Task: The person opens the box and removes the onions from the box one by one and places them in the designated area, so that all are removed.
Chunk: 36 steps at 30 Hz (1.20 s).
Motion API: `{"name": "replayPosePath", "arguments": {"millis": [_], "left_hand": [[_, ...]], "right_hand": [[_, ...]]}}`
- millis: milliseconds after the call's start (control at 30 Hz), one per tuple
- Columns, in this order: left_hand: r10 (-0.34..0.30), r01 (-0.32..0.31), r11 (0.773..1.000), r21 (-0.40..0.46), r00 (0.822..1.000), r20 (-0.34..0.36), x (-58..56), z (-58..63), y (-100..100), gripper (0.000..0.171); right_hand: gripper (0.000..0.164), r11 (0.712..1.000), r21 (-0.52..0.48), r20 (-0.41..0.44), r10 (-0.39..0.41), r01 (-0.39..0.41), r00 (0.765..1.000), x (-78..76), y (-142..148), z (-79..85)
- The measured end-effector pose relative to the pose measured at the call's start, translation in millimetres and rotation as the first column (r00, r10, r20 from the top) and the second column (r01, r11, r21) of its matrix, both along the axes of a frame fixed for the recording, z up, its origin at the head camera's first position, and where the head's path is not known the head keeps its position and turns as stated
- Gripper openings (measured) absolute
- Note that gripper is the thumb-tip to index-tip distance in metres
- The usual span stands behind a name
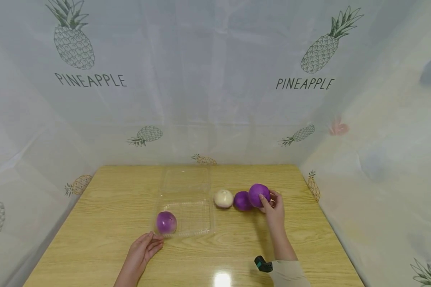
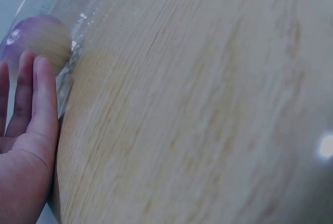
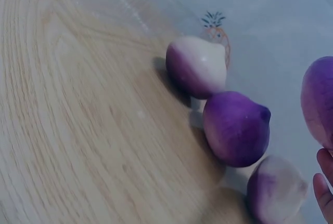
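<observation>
In the head view my right hand grips a purple turnip, thumb on its near side. My left hand has its fingertips at the front left corner of a clear plastic clamshell box; in the left wrist view its fingers stretch nearly straight along the box edge. One purple turnip sits in the box's left front part. To the right of the box are a pale-ended turnip and a darker purple one. A further purple-and-white turnip shows in the right wrist view, hidden in the head view.
The box's transparent lid lies folded back behind it on the wooden table. A pineapple-printed sheet hangs behind the table and along both sides. A dark wrist device is on the right forearm.
</observation>
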State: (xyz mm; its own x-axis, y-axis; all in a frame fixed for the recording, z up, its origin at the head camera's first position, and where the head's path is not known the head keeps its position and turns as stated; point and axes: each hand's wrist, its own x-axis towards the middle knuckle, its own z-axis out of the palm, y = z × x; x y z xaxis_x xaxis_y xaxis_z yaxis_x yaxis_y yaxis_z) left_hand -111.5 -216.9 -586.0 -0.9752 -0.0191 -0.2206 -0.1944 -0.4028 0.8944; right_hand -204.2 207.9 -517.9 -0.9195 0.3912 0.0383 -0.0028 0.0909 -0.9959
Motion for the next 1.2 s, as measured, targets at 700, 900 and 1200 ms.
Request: {"name": "replayPosePath", "arguments": {"millis": [700, 900, 1200], "left_hand": [[0.007, -0.006, 1.0, 0.025, 1.0, -0.025, -0.6, -3.2, 0, 0.028], [-0.012, 0.012, 0.999, 0.037, 1.0, -0.02, -1.6, -3.6, -2, 0.028], [-0.005, 0.006, 0.999, 0.038, 1.0, -0.026, -1.7, -4.2, -1, 0.028]], "right_hand": [[0.06, 0.986, 0.041, 0.017, -0.163, 0.162, 0.986, 13.2, 39, -27.2], [0.065, 0.983, 0.017, 0.047, -0.184, 0.183, 0.982, 15.5, 48, -25.9], [0.069, 0.978, 0.024, 0.082, -0.209, 0.208, 0.974, 14.0, 65, -34.5]]}}
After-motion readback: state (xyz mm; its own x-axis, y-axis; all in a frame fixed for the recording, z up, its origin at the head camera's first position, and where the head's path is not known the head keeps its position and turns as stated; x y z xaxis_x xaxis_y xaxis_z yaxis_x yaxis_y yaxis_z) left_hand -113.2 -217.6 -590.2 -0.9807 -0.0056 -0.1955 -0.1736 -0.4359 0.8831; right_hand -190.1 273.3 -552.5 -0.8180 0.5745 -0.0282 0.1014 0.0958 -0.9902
